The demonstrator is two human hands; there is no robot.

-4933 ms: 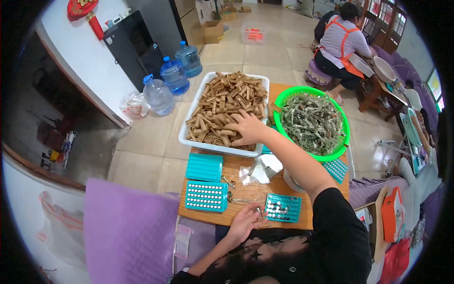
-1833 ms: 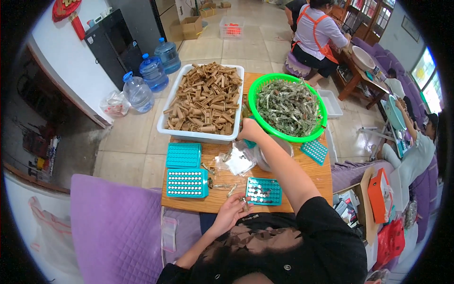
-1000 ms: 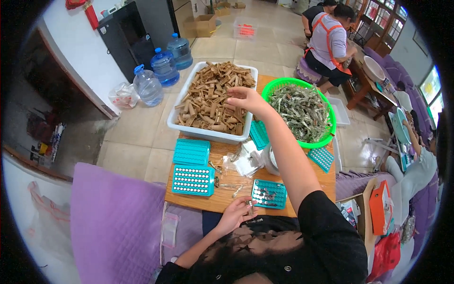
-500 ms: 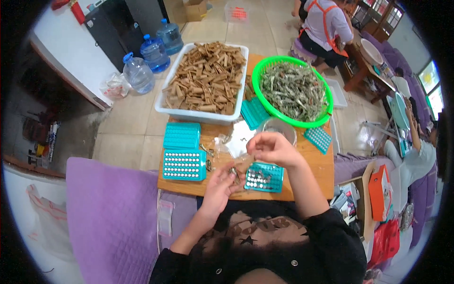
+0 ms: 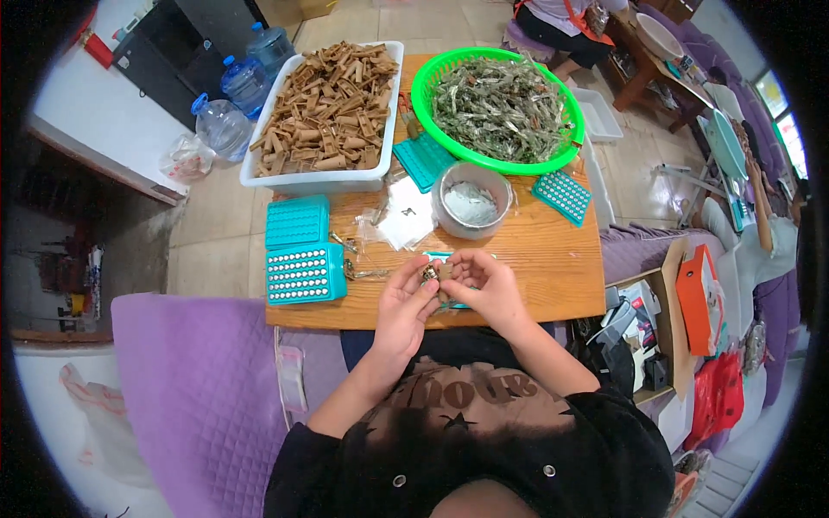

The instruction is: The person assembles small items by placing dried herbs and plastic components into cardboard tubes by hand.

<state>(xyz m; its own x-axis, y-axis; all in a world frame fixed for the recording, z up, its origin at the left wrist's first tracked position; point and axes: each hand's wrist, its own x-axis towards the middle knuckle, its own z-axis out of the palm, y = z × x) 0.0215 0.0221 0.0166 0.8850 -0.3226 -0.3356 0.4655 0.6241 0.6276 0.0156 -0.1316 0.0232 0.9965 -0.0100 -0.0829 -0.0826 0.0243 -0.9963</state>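
Observation:
Both of my hands meet near the table's front edge, fingers pinched together. My left hand [image 5: 404, 304] holds a small shiny metal piece [image 5: 429, 274]; its exact kind is too small to make out. My right hand [image 5: 490, 292] grips a small brown card [image 5: 446, 271] right beside that metal piece. Under the hands lies a teal tray [image 5: 438, 256], mostly hidden by them. To the left, a stack of teal trays [image 5: 298, 274] bears rows of small white round pieces. A few small metal pieces [image 5: 349, 269] lie on the wood beside that stack.
Across the wooden table [image 5: 553, 268] stand a white bin [image 5: 321, 183] heaped with brown cards, a green basket [image 5: 422, 112] of clear-wrapped items, a clear tub [image 5: 501, 226] and a teal tray [image 5: 562, 198]. White sheets [image 5: 408, 226] lie between. Another person [image 5: 553, 26] sits at the far right.
My right hand has come down beside the left, and the two now meet over the teal tray, covering most of it. The view has shifted, so the table's things appear higher and further left.

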